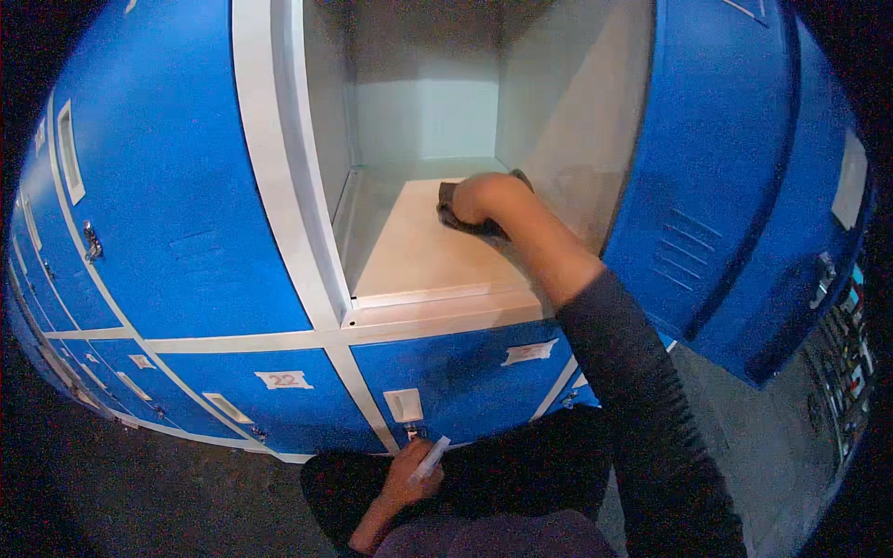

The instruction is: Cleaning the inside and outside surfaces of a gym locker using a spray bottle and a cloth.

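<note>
My right hand [483, 197] is inside an open locker compartment, low over its floor [411, 258]. Its fingers are closed on a dark item [446, 208], perhaps a cloth or small pouch; the hand covers most of it. My left hand [415, 471] is down in front of my lap, holding a narrow whitish strip [431, 457] that could be a tag. Just beyond its fingertips is the metal lock [413, 429] of the lower blue door [460, 376]; whether they touch I cannot tell.
The compartment's blue door [704, 174] is swung out to the right, its vent slots showing. More blue locker doors [167, 174] with pale handles [70, 150] run along the left. A pale sill [446, 310] edges the opening. Grey floor [739, 418] shows at lower right.
</note>
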Demonstrator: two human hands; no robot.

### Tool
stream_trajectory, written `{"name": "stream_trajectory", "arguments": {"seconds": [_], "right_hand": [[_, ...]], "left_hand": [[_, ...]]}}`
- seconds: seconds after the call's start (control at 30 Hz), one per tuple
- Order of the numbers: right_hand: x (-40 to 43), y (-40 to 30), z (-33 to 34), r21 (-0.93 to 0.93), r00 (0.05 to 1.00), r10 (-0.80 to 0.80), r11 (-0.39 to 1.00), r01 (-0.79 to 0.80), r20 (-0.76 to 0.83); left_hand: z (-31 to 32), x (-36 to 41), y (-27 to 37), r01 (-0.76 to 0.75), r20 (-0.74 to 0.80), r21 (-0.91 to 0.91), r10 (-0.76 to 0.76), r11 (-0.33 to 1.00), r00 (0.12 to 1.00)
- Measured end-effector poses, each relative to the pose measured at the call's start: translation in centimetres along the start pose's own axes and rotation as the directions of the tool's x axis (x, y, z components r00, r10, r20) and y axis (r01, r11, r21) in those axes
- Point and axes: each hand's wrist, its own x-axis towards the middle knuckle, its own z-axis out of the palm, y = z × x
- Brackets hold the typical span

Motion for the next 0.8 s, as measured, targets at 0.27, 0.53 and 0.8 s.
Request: {"name": "stream_trajectory", "arguments": {"seconds": [0.27,0.53,0.8], "right_hand": [[10.6,4.4,1.7,0.065,0.994,0.065,0.996,-0.059,-0.087],[19.2,6.8,5.3,0.089,0.981,0.122,0.990,-0.109,-0.152],[14.7,7.1,3.6,0.115,0.982,0.154,0.983,-0.141,-0.111]], "left_hand": [[0.5,-1.1,-1.8,0.244,-0.001,-0.031,-0.244,0.969,0.970],[0.0,-1.2,-1.8,0.580,0.178,-0.263,-0.552,0.771,0.815],[0.8,-0.8,-1.6,0.105,-0.012,-0.008,-0.106,0.994,0.994]]}}
